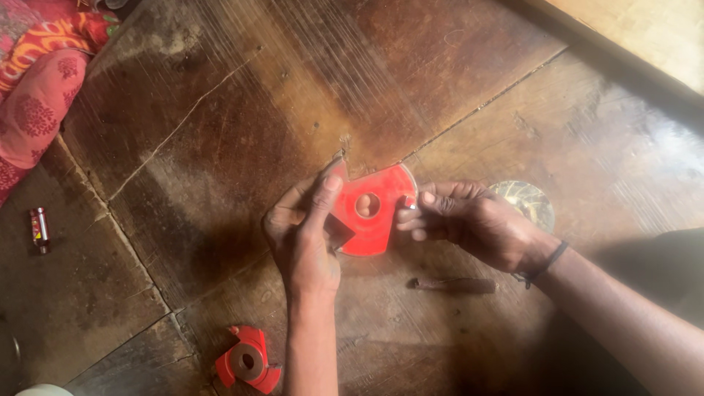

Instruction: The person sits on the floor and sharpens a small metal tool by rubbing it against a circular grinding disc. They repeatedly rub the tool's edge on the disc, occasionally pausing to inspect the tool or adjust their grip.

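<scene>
Head view shows both hands meeting over a worn wooden floor (220,147), just below the centre of the frame, around a red cutter disc (370,209) with a round hole in its middle and notched, toothed edges. The left hand (304,235) grips the disc at its nine o'clock side, fingers curled behind it and one finger laid up along the rim to the pointed tooth at eleven o'clock. The right hand (462,220) closes on the disc from three o'clock, fingertips pinched at the rim where a small pale tip shows; whether it holds a small tool there I cannot tell. The disc is lifted slightly off the boards, face up toward the camera. To handle it well, I judge the hands should stay on the flat faces and the blunt parts of the rim, clear of the tooth points, with the left hand steady while the right works the edge. A second, smaller red cutter (248,361) lies at seven o'clock on the floor, a rusty metal rod (453,284) sits just below the right hand at five o'clock, a shiny round dish (529,202) lies behind the right wrist at three o'clock, and patterned cloth (37,81) fills the ten o'clock corner.
</scene>
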